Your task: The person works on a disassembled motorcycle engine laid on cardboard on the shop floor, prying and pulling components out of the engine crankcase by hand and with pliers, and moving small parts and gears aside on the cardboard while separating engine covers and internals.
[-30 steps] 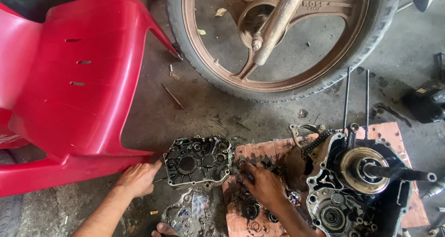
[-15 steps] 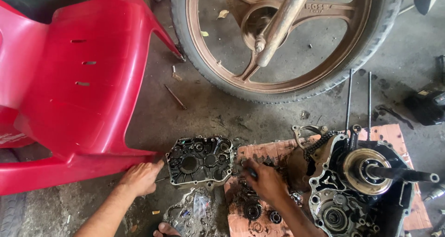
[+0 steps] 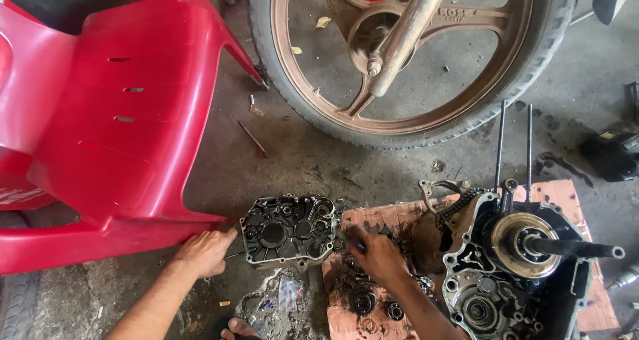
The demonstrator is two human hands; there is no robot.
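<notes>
My left hand (image 3: 203, 252) rests on the concrete floor beside the red plastic body panel (image 3: 113, 114), fingers curled over a thin metal rod that pokes toward the dark crankcase half (image 3: 287, 229). My right hand (image 3: 376, 255) lies on the greasy cardboard sheet (image 3: 373, 220), fingers bent around a small dark part among loose gears (image 3: 364, 303); what it pinches is hard to make out. To the right stands the engine block (image 3: 512, 273) with its crankshaft stub (image 3: 576, 249) and two long studs (image 3: 499, 144).
A motorcycle wheel (image 3: 413, 54) with a bronze rim stands at the back. A screwdriver (image 3: 253, 139) lies on the floor near the panel. A dark part (image 3: 612, 155) sits at the right edge. My toes (image 3: 238, 329) show at the bottom.
The view shifted slightly. My right hand crept a little to the right over the cardboard. The left hand stayed by the panel's edge.
</notes>
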